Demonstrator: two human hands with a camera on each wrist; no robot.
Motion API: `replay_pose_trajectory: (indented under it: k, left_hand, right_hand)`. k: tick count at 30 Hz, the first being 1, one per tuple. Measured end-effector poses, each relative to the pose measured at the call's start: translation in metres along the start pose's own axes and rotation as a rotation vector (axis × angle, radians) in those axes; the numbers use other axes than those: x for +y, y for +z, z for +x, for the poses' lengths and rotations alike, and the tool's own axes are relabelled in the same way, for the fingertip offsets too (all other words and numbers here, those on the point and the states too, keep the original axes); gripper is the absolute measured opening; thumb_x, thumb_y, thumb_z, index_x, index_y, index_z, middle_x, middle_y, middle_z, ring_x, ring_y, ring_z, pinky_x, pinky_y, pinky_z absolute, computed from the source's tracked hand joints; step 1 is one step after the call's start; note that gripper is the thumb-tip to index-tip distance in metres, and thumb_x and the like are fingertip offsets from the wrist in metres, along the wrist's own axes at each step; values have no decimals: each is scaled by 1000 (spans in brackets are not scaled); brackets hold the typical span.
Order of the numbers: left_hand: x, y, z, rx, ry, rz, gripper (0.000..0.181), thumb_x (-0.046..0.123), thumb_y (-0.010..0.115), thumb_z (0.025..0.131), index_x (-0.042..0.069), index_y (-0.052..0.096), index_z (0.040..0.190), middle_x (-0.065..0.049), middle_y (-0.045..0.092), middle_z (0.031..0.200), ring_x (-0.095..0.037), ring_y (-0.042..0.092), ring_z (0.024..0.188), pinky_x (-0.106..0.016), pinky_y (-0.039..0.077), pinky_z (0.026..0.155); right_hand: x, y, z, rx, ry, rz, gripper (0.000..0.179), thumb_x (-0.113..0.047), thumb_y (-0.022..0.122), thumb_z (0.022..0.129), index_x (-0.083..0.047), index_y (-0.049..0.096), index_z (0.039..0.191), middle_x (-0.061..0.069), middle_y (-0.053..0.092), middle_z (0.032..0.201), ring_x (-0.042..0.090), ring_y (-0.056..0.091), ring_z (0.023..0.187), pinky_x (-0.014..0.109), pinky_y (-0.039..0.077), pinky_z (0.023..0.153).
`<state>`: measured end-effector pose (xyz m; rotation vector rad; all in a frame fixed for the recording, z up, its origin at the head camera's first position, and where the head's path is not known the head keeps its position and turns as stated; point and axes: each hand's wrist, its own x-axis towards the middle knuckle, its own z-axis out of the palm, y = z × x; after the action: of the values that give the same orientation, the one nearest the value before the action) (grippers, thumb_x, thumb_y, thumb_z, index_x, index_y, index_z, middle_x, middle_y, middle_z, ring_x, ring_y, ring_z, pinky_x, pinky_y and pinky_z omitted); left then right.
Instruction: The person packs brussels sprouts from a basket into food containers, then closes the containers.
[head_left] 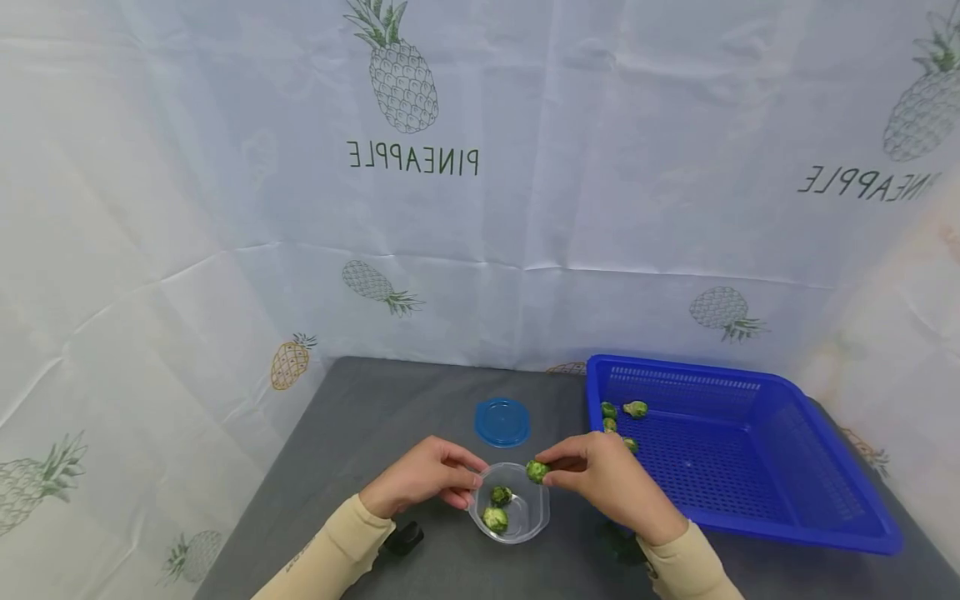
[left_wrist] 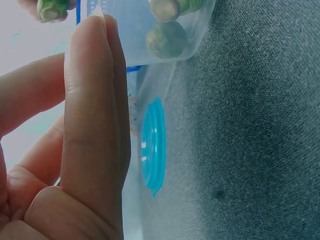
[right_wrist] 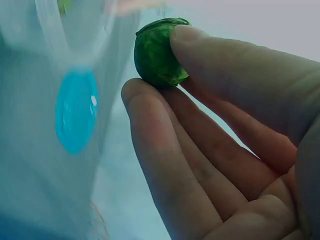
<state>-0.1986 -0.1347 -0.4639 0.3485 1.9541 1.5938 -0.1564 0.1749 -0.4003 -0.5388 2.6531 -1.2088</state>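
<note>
My left hand (head_left: 423,477) pinches the rim of a clear round plastic container (head_left: 534,527) between thumb and fingers. Two Brussels sprouts lie inside, a pale green one (head_left: 495,520) and a darker one (head_left: 501,496). Above the container's right rim, my right hand (head_left: 611,479) pinches another Brussels sprout (head_left: 536,472) with its thumb and fingertips. The right wrist view shows that green sprout (right_wrist: 159,52) close up. In the left wrist view, the container (left_wrist: 135,35) stands beyond the fingers, with sprouts (left_wrist: 167,40) showing through its wall.
A blue round lid (head_left: 502,422) lies on the grey table (head_left: 375,417) behind the container. To the right stands a large blue plastic basket (head_left: 772,518) with several Brussels sprouts (head_left: 635,409) near its left side. A pineapple-print curtain (head_left: 480,217) hangs behind the table.
</note>
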Motion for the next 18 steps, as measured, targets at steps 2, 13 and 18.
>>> replay_pose_trajectory:
  k: [2,13,18]
  left_hand:
    - [0,1,1,-2,0,1,30,18,81,98,4,81,124,-9,81,87,-12,77,72,-36,70,75]
    - [2,2,1,-8,7,9,29,17,79,99,4,80,125,-8,81,88,-12,77,73,-39,71,77]
    - [2,1,0,-9,6,7,30,18,79,99,3,79,126,-9,81,88,-12,77,73,-38,71,77]
  right_hand:
    - [0,12,1,-28,-18,5,21,-20,86,93,-20,85,115,0,82,110,8,78,91,20,64,75]
    - [-3,40,5,-120,-105,-81,19,-7,85,91,-10,86,111,2,83,102,1,74,83,18,62,71]
    - [-5,43,9,-153,-158,-164,20,-6,86,91,-9,86,110,0,83,98,1,72,80,19,60,68]
